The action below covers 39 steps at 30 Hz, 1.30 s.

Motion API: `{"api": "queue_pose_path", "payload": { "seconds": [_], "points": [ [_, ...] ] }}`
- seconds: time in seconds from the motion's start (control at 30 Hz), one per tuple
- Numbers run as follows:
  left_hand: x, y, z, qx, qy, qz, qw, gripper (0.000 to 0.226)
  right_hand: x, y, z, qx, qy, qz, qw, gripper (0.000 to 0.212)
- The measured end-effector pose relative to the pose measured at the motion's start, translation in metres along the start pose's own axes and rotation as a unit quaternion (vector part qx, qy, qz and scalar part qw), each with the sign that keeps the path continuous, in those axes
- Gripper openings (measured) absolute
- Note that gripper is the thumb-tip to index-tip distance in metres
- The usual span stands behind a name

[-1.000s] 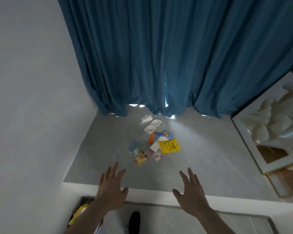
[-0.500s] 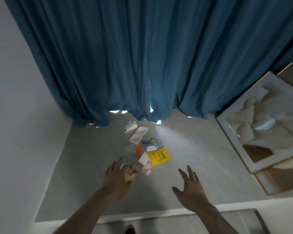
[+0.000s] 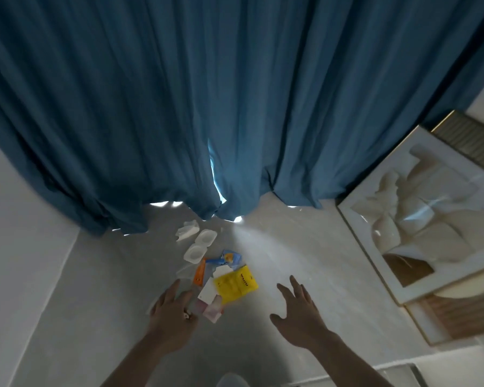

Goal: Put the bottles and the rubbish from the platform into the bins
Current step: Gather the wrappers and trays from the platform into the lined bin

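1. Grey stone platform (image 3: 305,261) carries everything; both hands reach over its near part.
2. Left hand (image 3: 173,317) lies palm down on the near end of the rubbish pile, fingers loosely bent over a small printed packet (image 3: 187,317) of which only a scrap shows; I cannot tell whether this grip has closed on it.
3. Right hand (image 3: 299,311) hovers to the right of the pile, its grip wide, fingers spread and holding nothing.
4. Pink and white wrappers (image 3: 211,308) lie just right of the left hand's fingers.
5. Between the hands and a little beyond them lies a yellow packet (image 3: 235,283).
6. Beyond the left fingertips sit an orange strip (image 3: 199,272) and a blue wrapper (image 3: 228,258).
7. Further out lie two joined white plastic cups (image 3: 200,245) and a crumpled white piece (image 3: 187,230).
8. Blue curtain (image 3: 235,107) hangs at the far edge; a framed relief panel (image 3: 419,227) leans well to the right of the right hand.
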<state>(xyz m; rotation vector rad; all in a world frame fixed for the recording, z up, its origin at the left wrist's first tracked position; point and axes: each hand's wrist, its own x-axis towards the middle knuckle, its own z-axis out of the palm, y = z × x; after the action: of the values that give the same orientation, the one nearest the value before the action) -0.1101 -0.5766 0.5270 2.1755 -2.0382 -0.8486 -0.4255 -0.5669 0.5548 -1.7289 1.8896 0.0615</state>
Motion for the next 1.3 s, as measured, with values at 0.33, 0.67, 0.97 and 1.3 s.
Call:
{"api": "queue_pose_path", "payload": {
  "seconds": [0.33,0.67,0.97,1.3],
  "points": [
    [0.027,0.124,0.047,-0.034,0.021,-0.085,0.996,0.068,0.068,0.138,-0.067,-0.046,-0.054,-0.037,0.997,0.080],
    [0.051,0.145,0.084,0.005,-0.080,-0.130,0.988,0.067,0.128,0.160,-0.052,-0.068,-0.138,-0.069,0.986,0.081],
    [0.147,0.057,0.166,0.019,-0.085,-0.177,0.980,0.098,0.203,0.131,0.011,-0.091,-0.142,-0.098,0.981,0.084],
    [0.242,-0.014,0.290,0.039,-0.023,-0.210,0.977,0.145,0.347,0.087,0.161,-0.070,-0.120,-0.169,0.976,0.086]
  ]
}}
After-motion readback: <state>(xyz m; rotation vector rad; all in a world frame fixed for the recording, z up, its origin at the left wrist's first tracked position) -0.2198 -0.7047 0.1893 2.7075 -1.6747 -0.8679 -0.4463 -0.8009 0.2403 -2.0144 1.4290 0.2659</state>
